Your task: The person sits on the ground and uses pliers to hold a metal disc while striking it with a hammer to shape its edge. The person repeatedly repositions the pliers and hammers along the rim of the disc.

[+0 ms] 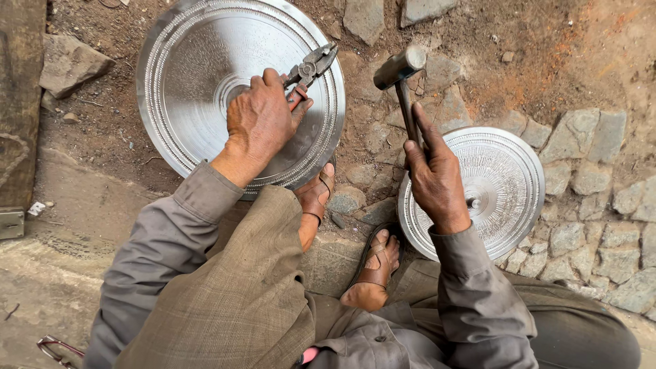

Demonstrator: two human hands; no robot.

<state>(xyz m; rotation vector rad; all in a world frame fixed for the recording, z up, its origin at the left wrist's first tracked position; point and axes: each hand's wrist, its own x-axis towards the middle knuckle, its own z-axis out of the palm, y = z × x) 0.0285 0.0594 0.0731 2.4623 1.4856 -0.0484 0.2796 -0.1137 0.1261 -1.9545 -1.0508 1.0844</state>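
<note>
My left hand point(263, 123) grips pliers point(309, 70) over the large engraved metal plate point(184, 61) at upper left; my right hand point(434, 179) clutches a hammer point(402, 75) near the smaller plate point(509, 184), lower right. I judge striking comes next, needing steady aim.

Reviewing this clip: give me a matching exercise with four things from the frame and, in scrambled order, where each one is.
Things:
1. pliers
2. hammer
3. large metal plate
4. small metal disc

Places:
A. on the stone paving under the right hand
B. gripped in the left hand, jaws at the plate's rim
C. raised in the right hand, head over the ground between the two discs
D. on the dirt at upper left, its edge against a sandalled foot

Pairs: 1-B, 2-C, 3-D, 4-A
</note>
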